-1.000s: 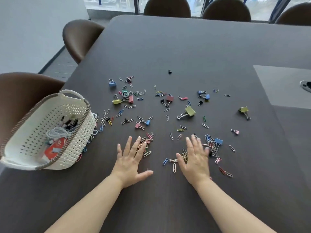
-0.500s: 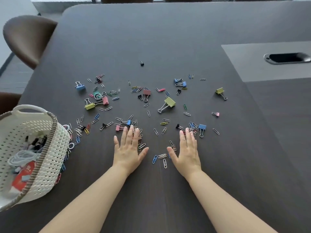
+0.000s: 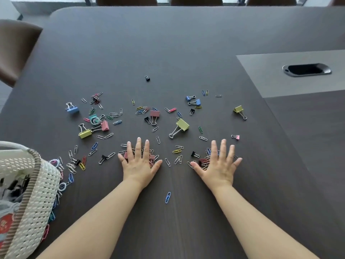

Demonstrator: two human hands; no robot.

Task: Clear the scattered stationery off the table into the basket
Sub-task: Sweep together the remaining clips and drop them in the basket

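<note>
- Here, in the head view, the left hand (image 3: 139,163) lies palm down on the dark table (image 3: 168,43). Its fingers are straight and spread and grip nothing. A heap of paper clips (image 3: 152,157) shows under and between them.
- The right hand (image 3: 218,165) lies the same way at three o'clock from the left one, with fingers straight and fanned. It presses on a second heap of clips that shows at its thumb side.
- Loose paper clips lie between the two hands. A single blue paper clip (image 3: 167,197) lies at six o'clock from that gap, between the forearms.
- From ten to two o'clock beyond the fingertips, binder clips (image 3: 182,125) in yellow, pink, blue and black are scattered among more paper clips. A small black binder clip (image 3: 147,78) sits apart at twelve o'clock.
- The white woven basket (image 3: 31,174) stands at eight o'clock from the left hand, cut off by the frame. Clips lie against its wall, and its contents are too blurred to name.
- A grey panel (image 3: 270,75) with a dark slot (image 3: 306,69) lies at two o'clock.
- A brown chair (image 3: 15,47) stands at ten o'clock, off the table.
</note>
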